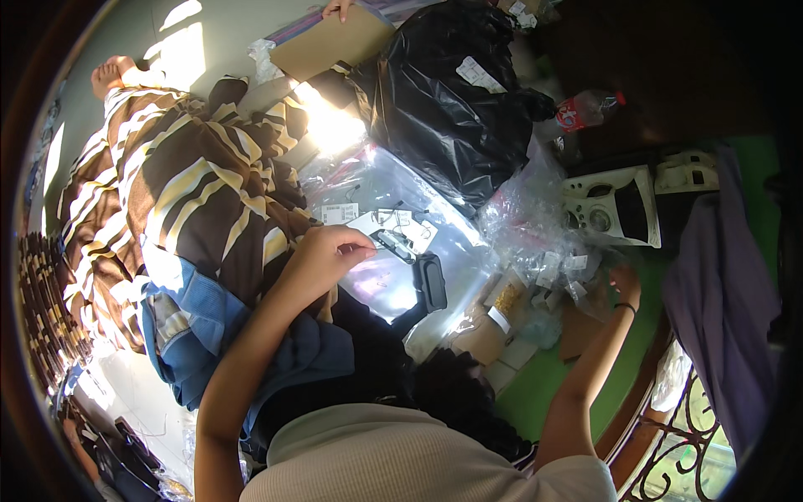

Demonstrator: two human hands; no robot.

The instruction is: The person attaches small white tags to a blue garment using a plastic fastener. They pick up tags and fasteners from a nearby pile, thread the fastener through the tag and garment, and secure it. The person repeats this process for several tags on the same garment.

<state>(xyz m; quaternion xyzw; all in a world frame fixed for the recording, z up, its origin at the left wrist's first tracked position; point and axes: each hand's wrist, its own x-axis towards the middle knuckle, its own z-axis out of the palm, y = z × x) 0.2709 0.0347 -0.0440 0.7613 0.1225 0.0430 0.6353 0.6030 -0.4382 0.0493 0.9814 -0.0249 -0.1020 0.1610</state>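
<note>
While the left hand [339, 251] seems pinched on a small dark item [393, 245] mid-frame, I cannot tell whether the right hand [625, 287], by clear packets [549, 268] at right, holds anything; probably a picking-up step, needing steadiness.

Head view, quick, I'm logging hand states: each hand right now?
Left hand: fingertips nearly together at a small dark oblong object; whether it's held can't be told.
Right hand: loosely curled beside crumpled clear plastic; grip can't be told.
</note>
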